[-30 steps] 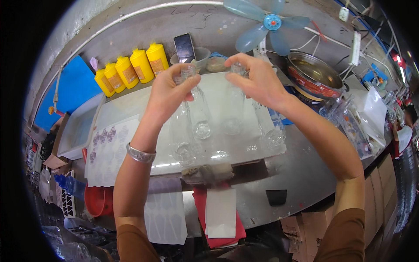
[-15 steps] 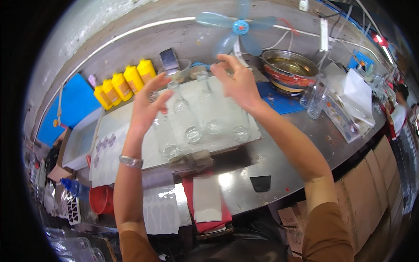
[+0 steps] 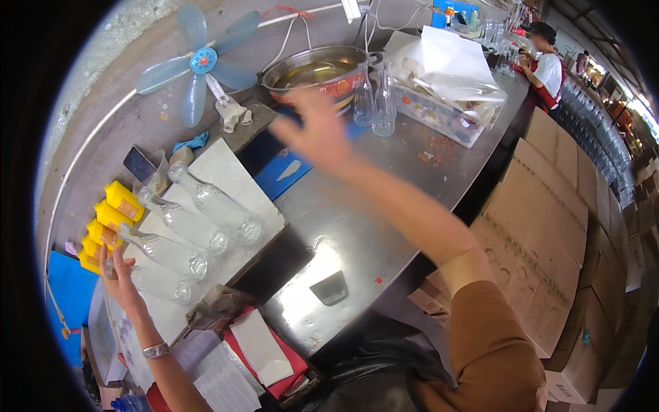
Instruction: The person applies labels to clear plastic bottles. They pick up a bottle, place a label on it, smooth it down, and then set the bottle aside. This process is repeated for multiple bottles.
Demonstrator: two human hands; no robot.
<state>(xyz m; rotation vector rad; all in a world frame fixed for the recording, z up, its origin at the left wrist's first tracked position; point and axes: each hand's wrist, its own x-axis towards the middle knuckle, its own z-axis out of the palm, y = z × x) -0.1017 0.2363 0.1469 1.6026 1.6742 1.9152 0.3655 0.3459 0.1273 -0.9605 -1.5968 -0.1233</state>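
Several clear glass bottles (image 3: 185,223) lie side by side on a white board (image 3: 257,199). My left hand (image 3: 122,283) is at the neck end of the nearest-left bottle (image 3: 161,283), fingers raised and apart; whether it touches the glass is hard to see. My right hand (image 3: 317,134), smeared by motion, hangs in the air above the metal bench with its thumb apart from the fingers and nothing visible in it. Beyond it, two clear bottles (image 3: 384,110) stand upright beside a metal basin (image 3: 302,65) of liquid.
A blue fan (image 3: 203,60) is at the wall. Yellow bottles (image 3: 110,213) line the back left. Papers lie over a plastic box (image 3: 439,113) on the metal bench (image 3: 371,199). Cardboard boxes (image 3: 528,233) stand at right; a person (image 3: 549,72) is farther off.
The view has swung to the right. My right hand has moved away from the lying bottles toward the basin, while my left hand stays by them.
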